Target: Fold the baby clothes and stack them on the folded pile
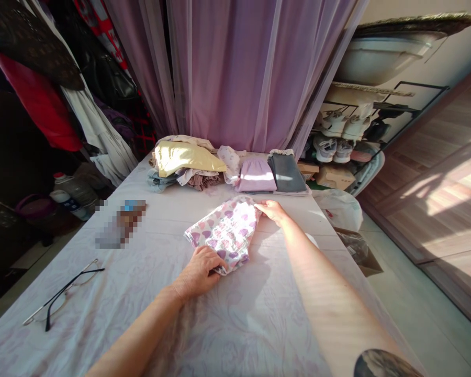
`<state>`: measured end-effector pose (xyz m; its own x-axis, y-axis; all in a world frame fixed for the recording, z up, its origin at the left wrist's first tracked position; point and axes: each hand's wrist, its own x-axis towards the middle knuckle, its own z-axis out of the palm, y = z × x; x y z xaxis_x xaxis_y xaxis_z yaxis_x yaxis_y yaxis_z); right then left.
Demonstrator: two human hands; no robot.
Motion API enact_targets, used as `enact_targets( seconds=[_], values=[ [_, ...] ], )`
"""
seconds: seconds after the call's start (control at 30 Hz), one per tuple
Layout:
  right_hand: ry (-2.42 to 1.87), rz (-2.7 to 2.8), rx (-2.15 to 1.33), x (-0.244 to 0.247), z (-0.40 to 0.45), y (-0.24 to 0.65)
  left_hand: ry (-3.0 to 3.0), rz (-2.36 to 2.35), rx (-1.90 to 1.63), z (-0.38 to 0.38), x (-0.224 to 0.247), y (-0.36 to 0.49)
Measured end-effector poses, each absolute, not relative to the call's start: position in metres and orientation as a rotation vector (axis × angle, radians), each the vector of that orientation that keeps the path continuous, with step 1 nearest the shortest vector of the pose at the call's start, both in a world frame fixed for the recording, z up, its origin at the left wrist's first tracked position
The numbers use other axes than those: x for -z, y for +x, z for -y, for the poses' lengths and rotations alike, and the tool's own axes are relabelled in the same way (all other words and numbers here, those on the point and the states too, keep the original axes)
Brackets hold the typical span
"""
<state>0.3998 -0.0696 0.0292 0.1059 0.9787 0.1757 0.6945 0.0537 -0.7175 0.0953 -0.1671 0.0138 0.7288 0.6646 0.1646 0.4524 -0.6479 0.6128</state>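
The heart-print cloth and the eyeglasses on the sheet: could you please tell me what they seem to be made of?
The heart-print cloth looks like soft matt cotton, since it bunches limply. The eyeglasses have thin dark frames with a slight sheen, perhaps metal or plastic.

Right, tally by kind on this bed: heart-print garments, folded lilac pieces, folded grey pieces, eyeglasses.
Heart-print garment: 1
Folded lilac piece: 1
Folded grey piece: 1
Eyeglasses: 1
Total: 4
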Motion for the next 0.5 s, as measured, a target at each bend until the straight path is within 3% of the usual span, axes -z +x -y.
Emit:
enact_targets(
  seconds=[0.1, 0.5],
  values=[
    [-1.731, 1.430, -0.643, -0.023, 0.082, 0.406, 2.419, -0.800, -0.493, 0.164, -0.019, 0.082],
    [-2.018, 1.199, -0.476, 0.002, 0.199, 0.443, 2.334, -0.789, -0.283, 0.144, -0.047, 0.044]
  ],
)
